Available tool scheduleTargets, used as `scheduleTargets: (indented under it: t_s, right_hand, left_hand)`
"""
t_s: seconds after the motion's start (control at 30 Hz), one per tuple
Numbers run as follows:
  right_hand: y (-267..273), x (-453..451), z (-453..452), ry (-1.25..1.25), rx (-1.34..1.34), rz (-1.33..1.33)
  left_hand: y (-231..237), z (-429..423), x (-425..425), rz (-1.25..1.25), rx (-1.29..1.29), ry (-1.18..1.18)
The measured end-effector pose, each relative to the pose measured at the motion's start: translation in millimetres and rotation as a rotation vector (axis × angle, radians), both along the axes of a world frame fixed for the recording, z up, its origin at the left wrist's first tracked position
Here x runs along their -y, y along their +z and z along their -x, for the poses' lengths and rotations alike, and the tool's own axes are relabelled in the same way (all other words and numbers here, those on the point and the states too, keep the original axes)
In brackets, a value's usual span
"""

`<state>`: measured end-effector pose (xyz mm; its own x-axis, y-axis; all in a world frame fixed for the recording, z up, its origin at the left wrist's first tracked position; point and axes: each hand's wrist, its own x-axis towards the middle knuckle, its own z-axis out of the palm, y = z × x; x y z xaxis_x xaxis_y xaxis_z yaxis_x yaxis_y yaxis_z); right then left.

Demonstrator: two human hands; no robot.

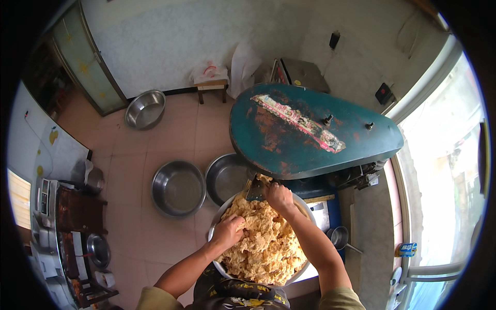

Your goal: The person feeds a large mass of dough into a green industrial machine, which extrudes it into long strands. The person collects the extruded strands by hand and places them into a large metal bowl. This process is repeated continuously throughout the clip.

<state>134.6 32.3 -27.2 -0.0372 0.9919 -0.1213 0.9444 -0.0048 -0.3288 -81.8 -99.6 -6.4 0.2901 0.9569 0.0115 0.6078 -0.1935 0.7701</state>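
A large metal basin [305, 271] stands in front of me, heaped with pale tan, lumpy dough-like mass [267, 248]. At the heap's left side my left hand [230, 231] has its fingers curled into the mass. My right hand [279, 197] is at the far rim, beside a dark metal plate or chute [255, 189] under the machine. Its fingers are bent, and what they grip is hidden. A bit of the mass clings above that plate. Over the far side of the basin reaches a green, paint-worn machine housing [310, 131] with a torn printed strip.
Two empty metal basins [178, 189] [226, 179] sit on the tiled floor to the left. Another basin [145, 109] leans near the wall by a small stool [211, 85]. At right are a saucepan [338, 237] and a window [441, 162]. A dark wooden table [82, 209] stands far left.
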Motion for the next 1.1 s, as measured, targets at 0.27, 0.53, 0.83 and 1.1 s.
scheduleTargets:
  t_s: [0.27, 0.53, 0.83, 1.1]
  right_hand:
    - [1, 2, 3, -0.012, -0.051, 0.055]
    - [6, -10, 12, 0.073, 0.005, 0.093]
    - [-21, -19, -21, 0.074, 0.072, 0.087]
    - [32, 20, -38, 0.009, 0.021, 0.112]
  left_hand:
    - [38, 17, 22, 0.087, 0.046, 0.026]
    - [94, -2, 14, 0.118, 0.180, -0.023]
    - [141, -2, 6, 0.057, 0.324, -0.086]
    - [-7, -52, -109, 0.289, 0.592, -0.081]
